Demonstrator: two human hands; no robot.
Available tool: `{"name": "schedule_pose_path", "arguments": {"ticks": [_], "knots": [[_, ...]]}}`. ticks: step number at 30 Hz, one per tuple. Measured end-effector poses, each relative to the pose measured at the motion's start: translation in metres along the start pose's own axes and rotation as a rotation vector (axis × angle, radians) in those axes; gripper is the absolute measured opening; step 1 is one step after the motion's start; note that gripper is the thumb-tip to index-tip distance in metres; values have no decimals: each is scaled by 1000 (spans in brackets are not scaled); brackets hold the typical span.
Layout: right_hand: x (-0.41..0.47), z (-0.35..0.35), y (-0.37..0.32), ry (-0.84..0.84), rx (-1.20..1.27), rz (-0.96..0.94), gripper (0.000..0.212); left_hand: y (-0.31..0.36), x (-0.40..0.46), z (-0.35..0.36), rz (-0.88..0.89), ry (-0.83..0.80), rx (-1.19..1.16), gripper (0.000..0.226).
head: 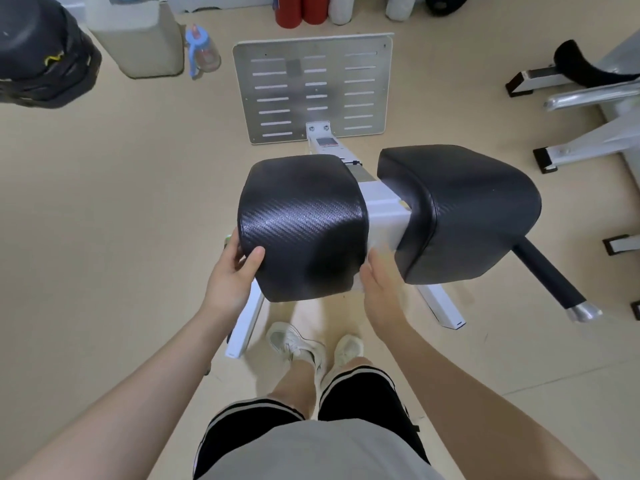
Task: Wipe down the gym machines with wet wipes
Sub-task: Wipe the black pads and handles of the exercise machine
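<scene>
1. the step in hand looks like wiping the inner side of the left pad (301,223) of a white-framed gym machine (382,206); its twin, the right pad (460,213), sits just beside it across a narrow gap.
2. the right hand (379,282) is in that gap with a white wet wipe (377,245) pressed flat against the left pad's inner face; its fingers lie together and extended on the wipe, not curled round it.
3. the left hand (230,271) braces the pad's outer near corner, thumb on top and fingers apart round the edge; something small and green shows behind it, too hidden to name.
4. the next move probably calls for dragging the wipe along the side and over the textured top, with the left hand steadying, then crossing to the right pad.
5. the slotted footplate (313,88) beyond seems not yet reached.
</scene>
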State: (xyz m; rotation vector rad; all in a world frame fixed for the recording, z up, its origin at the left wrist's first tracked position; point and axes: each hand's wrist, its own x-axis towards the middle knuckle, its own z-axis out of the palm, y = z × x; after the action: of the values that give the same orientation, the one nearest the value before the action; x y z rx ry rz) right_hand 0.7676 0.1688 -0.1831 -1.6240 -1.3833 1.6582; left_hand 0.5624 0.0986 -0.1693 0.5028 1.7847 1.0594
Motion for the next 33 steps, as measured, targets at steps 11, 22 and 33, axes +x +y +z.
{"name": "schedule_pose_path", "arguments": {"ticks": [11,22,33], "knots": [[26,-4,16,9,-215,-138,41,-24,-17,27,39,103,-109,54],[25,16,108,-102,433,149,30,-58,-14,43,115,266,-12,56],[-23,139,87,-85,309,459,23,-52,-12,15,-4,45,-64,63]]}}
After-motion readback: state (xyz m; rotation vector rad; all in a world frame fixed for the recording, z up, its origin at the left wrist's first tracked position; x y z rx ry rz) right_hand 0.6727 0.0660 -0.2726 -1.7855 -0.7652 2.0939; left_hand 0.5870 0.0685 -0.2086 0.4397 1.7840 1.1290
